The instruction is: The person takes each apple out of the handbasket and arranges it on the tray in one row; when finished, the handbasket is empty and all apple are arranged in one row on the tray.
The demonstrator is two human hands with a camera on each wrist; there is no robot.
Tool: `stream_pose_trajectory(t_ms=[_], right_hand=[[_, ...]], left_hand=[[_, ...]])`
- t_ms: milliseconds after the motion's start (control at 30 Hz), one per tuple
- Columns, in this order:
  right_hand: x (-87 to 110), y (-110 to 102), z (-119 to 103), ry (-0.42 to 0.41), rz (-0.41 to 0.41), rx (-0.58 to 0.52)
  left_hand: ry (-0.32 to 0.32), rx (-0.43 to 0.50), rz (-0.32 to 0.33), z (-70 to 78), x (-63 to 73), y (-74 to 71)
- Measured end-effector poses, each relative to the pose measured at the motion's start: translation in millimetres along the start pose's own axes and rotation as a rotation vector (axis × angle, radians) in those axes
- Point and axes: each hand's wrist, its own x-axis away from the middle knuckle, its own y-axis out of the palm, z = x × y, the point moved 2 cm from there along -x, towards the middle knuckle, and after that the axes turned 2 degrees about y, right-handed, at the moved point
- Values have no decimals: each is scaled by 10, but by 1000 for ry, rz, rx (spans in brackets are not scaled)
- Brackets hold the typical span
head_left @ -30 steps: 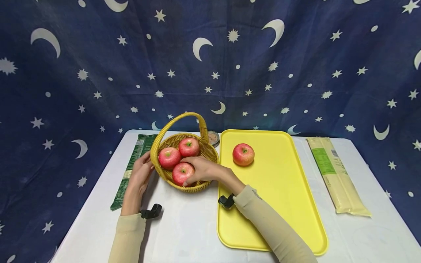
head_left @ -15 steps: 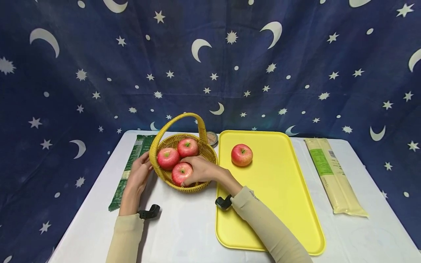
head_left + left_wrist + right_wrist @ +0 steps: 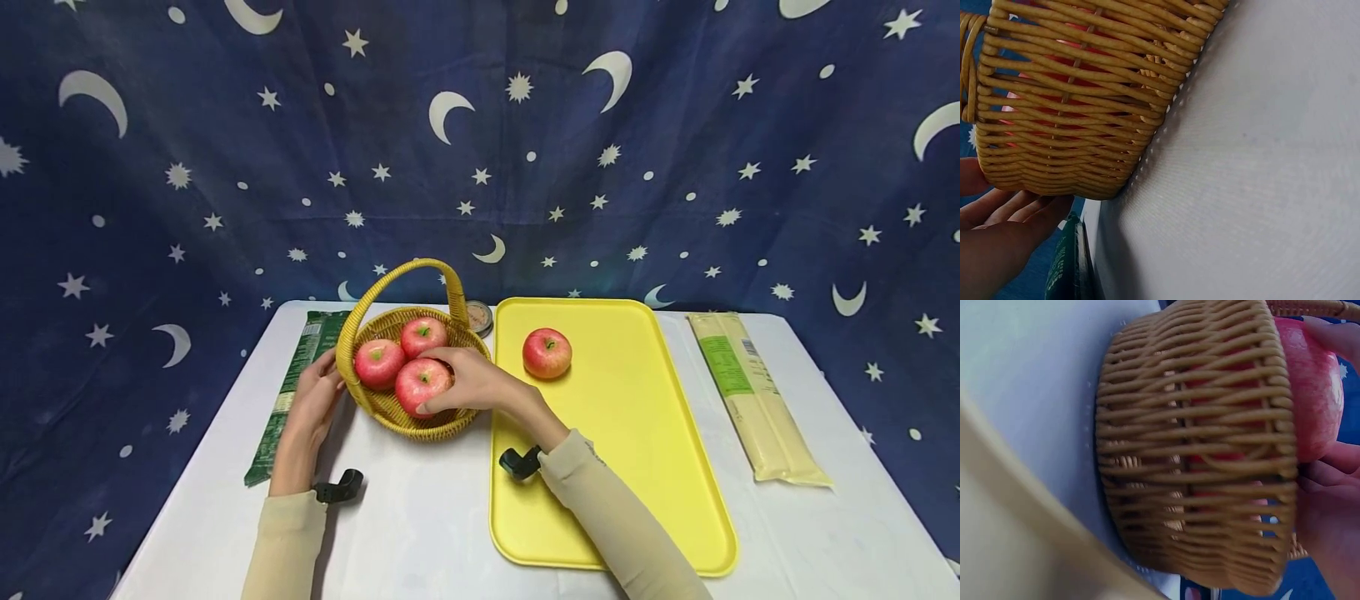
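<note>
A yellow wicker basket (image 3: 438, 429) with an arched handle stands on the white table, holding a left apple (image 3: 378, 363), a back apple (image 3: 423, 335) and a front apple (image 3: 420, 385). My right hand (image 3: 476, 379) grips the front apple, thumb on the near side and fingers round its far side. In the right wrist view that red apple (image 3: 1315, 387) bulges above the basket's rim. With loosely extended fingers, my left hand (image 3: 313, 404) rests against the basket's left side. Its fingers (image 3: 1029, 209) touch the woven wall in the left wrist view.
Right of the basket lies a yellow tray (image 3: 622, 467) carrying another apple (image 3: 547, 353). A green package (image 3: 281, 417) is left of the basket, and a cream package (image 3: 757, 400) far right. A small round tin (image 3: 478, 317) sits behind the basket. A patterned cloth (image 3: 525, 150) hangs behind.
My right hand has raised the front apple slightly from its lower place in the basket. The left hand stays at the basket's side. The head view has shifted a little.
</note>
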Motion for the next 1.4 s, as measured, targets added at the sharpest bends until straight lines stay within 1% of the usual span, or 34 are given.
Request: stream_pose_trajectory(t_ms=[133, 267, 433, 600, 733, 833, 1100, 1200, 1400], right_hand=[[87, -74, 5, 7, 14, -25], [176, -151, -4, 23, 28, -45], [293, -247, -23, 35, 47, -34], [397, -340, -43, 8, 60, -36], [512, -410, -15, -1, 84, -44], [646, -474, 30, 21, 120, -46], [1040, -643, 247, 133, 208, -37], [1148, -695, 345, 144, 234, -52], [1354, -820, 508, 158, 253, -80]], left_hand=[[-9, 14, -8, 3, -3, 5], [5, 13, -17, -7, -4, -1], [7, 14, -26, -11, -7, -14], [3, 29, -26, -9, -22, -36], [-5, 21, -21, -15, -26, -35], [-19, 20, -19, -26, -21, -29], [-28, 36, -28, -23, 0, -28], [-35, 43, -28, -21, 0, -35], [-40, 43, -33, -29, -7, -30]])
